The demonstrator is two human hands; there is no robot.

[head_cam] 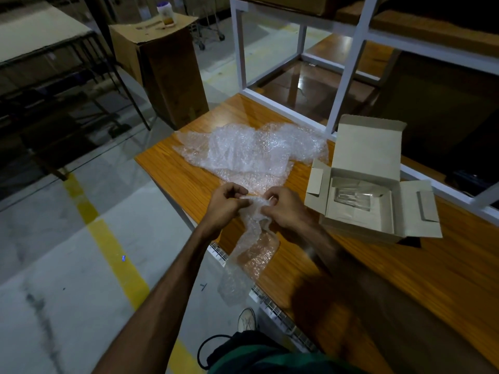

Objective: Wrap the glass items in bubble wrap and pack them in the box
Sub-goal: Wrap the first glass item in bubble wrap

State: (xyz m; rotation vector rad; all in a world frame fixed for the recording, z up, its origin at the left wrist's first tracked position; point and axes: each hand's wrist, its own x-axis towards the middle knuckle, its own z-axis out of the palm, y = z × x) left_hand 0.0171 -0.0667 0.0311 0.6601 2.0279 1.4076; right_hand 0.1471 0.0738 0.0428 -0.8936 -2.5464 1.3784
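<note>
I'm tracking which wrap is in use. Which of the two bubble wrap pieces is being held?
The narrow strip trailing off the table's near edge: both the left hand and right hand pinch its top. The larger sheet lies untouched farther back.

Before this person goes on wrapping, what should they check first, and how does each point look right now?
1. Both hands grip the wrap: ok. The left hand and right hand both pinch the bubble wrap strip.
2. Glass item inside the strip: cannot tell; the wrap hides what it holds.
3. Strip supported: not ok. Its lower end hangs off the edge of the table.
4. Box ready: ok. The cardboard box stands open to the right of the hands.
5. Room in the box: cannot tell. Something clear already lies inside.
6. Spare wrap near: ok. A loose bubble wrap sheet lies beyond the hands.
</note>
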